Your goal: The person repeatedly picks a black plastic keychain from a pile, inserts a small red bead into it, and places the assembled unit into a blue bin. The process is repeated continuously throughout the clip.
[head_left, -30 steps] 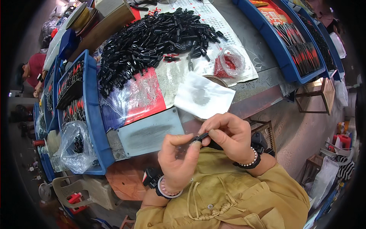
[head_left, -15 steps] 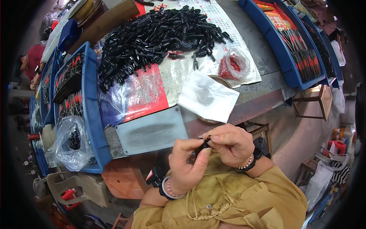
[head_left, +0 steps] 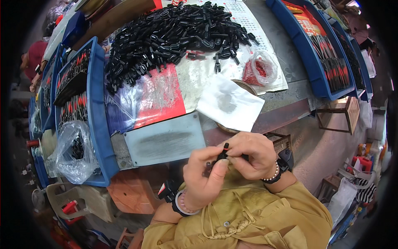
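Note:
In front of my chest, my left hand [head_left: 203, 171] pinches a small black plastic part [head_left: 224, 150] between thumb and fingertips. A thin red band shows near its upper end. My right hand [head_left: 253, 155] meets it from the other side, thumb and fingers closed on the same part; its palm side is partly hidden. Beyond my hands lies white paper [head_left: 229, 104] with a grey smudge, over a round rim [head_left: 244, 86]. A clear bag of small red pieces [head_left: 259, 72] stands behind it. A large heap of similar black parts [head_left: 166, 37] covers the far table.
A grey-blue board [head_left: 163, 143] with dark smears lies along the near table edge. Blue bins [head_left: 99, 120] of black and red parts stand at left, one with a crumpled clear bag [head_left: 74, 153]. Another blue bin [head_left: 327, 85] stands at right. A plastic chair [head_left: 83, 203] is at lower left.
My right fingers have shifted on the black part, and its red-banded end now sticks up between my hands. The view has moved slightly.

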Motion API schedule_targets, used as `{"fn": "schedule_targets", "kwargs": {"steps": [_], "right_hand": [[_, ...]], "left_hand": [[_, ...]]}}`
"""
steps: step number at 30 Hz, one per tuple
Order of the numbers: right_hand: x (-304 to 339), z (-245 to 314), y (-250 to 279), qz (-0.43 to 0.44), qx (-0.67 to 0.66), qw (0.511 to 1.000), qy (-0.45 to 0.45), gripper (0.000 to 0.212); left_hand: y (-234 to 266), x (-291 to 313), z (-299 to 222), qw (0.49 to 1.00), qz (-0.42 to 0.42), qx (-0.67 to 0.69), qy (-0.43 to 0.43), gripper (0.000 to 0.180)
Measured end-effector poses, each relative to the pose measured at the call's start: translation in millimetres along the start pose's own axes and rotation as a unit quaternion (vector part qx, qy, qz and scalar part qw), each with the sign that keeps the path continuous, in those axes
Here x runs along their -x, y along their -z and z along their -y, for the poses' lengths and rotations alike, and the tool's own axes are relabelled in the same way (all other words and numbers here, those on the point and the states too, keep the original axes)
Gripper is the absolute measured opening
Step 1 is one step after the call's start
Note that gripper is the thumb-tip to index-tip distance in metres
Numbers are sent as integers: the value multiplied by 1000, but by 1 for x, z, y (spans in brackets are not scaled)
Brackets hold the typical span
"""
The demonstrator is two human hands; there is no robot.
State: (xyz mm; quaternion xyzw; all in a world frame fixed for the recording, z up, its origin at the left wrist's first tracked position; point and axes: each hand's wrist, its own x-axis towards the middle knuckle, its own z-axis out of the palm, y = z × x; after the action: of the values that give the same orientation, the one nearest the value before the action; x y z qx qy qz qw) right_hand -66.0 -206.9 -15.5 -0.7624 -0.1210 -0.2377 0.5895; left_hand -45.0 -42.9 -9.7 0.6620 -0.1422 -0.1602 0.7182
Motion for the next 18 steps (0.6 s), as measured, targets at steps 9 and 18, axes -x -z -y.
{"fn": "schedule_targets", "kwargs": {"steps": [9, 18], "right_hand": [[3, 2, -7, -45, 11, 999, -24, 23], [1, 0, -5, 29, 15, 999, -2, 22]], "left_hand": [[3, -4, 1, 999, 34, 16, -3, 20], [3, -3, 0, 993, 5, 95, 65, 19]]}}
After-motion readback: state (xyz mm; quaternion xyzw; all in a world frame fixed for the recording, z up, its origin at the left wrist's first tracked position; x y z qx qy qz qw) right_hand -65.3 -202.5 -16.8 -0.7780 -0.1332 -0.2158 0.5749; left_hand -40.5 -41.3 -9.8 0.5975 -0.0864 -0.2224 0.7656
